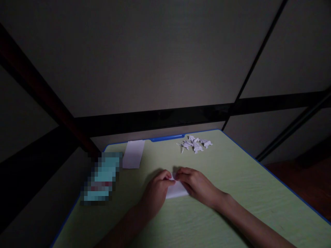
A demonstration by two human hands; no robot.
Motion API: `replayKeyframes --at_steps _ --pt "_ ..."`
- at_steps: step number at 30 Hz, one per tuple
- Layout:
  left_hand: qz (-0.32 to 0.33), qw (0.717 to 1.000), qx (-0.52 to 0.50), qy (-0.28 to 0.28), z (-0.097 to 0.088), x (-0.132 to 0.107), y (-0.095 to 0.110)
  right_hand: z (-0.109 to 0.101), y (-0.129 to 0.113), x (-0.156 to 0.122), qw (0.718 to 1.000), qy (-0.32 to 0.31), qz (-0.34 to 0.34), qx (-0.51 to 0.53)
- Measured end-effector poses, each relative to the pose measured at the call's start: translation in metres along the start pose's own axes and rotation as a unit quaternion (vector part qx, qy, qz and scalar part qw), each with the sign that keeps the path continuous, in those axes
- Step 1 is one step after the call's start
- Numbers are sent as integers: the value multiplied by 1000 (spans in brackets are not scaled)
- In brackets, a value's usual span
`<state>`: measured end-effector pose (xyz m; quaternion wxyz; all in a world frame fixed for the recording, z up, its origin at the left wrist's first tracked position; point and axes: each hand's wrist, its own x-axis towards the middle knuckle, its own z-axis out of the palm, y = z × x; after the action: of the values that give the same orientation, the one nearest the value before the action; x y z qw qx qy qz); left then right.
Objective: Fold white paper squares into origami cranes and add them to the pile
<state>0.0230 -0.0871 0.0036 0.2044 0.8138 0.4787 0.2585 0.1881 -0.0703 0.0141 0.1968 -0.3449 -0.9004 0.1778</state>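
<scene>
A white sheet of paper (177,191) lies on the table in front of me, its far part covered by my fingers. My left hand (157,188) grips its left side, thumb and fingers pinched near the far edge. On the opposite side my right hand (194,182) has its fingers bent and pressed onto the paper's far end. The fingertips of both hands nearly meet there. Any fold under them is hidden.
Several small folded paper figures (197,147) sit near the far edge of the table (232,172). Far left lies a white paper stack or sheet (133,154), beside a blurred teal object (103,177). A blue pen tray (168,138) lines the far rim, with cabinet panels (160,62) behind.
</scene>
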Motion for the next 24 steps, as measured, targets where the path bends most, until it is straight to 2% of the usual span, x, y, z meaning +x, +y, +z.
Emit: replayKeyframes --at_steps 3,6,7,9,14,24 --pt "38 993 105 -29 -1 -8 3 -5 -7 -6 1000 -19 -10 -21" --pt "88 975 184 -83 -6 -20 9 -9 -12 -15 998 -40 -25 -34" --pt "105 970 188 -116 -8 -25 11 -10 -13 -18 997 -49 -32 -40" --pt "114 966 183 -146 -13 -34 14 -10 -12 -25 995 -74 -40 -52" --pt "86 960 159 -215 -16 -48 10 -5 -5 -38 989 -113 -66 -60" --pt "71 955 155 -244 -17 -54 5 -8 -5 -38 987 -141 -59 -53"
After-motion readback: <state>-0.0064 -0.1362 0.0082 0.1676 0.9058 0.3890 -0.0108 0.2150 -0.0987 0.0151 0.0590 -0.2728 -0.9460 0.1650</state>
